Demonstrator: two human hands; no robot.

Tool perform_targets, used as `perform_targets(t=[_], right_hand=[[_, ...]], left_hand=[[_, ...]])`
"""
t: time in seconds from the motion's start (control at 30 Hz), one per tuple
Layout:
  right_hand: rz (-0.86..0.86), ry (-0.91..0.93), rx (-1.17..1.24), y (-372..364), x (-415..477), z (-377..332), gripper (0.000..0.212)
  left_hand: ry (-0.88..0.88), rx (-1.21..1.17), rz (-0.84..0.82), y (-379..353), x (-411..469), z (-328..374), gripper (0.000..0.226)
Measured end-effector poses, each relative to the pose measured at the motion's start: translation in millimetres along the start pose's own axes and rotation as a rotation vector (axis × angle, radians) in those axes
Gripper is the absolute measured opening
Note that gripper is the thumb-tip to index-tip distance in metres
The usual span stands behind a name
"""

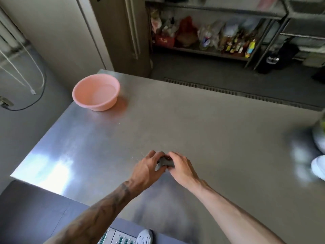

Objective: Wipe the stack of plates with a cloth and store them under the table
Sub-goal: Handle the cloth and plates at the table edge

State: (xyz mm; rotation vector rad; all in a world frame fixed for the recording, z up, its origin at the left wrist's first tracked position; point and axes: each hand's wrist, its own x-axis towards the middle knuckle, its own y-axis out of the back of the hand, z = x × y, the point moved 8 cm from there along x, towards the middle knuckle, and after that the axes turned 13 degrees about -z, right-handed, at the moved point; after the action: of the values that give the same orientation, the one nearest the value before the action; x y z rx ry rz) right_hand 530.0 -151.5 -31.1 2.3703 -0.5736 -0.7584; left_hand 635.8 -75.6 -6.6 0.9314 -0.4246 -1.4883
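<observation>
A small dark grey cloth (165, 162) lies bunched on the steel table (211, 131), near its front edge. My left hand (149, 166) grips its left side with curled fingers. My right hand (179, 164) pinches its right side. The two hands almost touch over the cloth, which is mostly hidden between them. At the far right edge of the view, blurred white and grey shapes (318, 166) sit on the table; I cannot tell whether they are the plates.
A pink plastic basin (95, 92) stands at the table's far left corner. Behind the table are a floor drain grate (228, 90), a metal shelf rack (211, 41) with bags and bottles, and a tall cabinet (112, 32). A shoe (145, 236) shows below the front edge.
</observation>
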Motion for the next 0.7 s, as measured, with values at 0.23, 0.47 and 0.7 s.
perform_targets(t=[0.23,0.47,0.7], right_hand=[[0.117,-0.008,0.016,94.4,-153.7,111.0,0.02],[0.26,-0.139,0.029,171.3,-309.3,229.4,0.016],[0.398,-0.301,0.078,210.1,-434.6,329.7,0.016]], left_hand=[[-0.047,0.061,0.015,-90.3,4.5,164.2,0.038],[-0.224,0.138,-0.086,-201.2,30.1,323.4,0.032],[-0.456,0.057,-0.193,-302.8,44.9,455.4,0.025]])
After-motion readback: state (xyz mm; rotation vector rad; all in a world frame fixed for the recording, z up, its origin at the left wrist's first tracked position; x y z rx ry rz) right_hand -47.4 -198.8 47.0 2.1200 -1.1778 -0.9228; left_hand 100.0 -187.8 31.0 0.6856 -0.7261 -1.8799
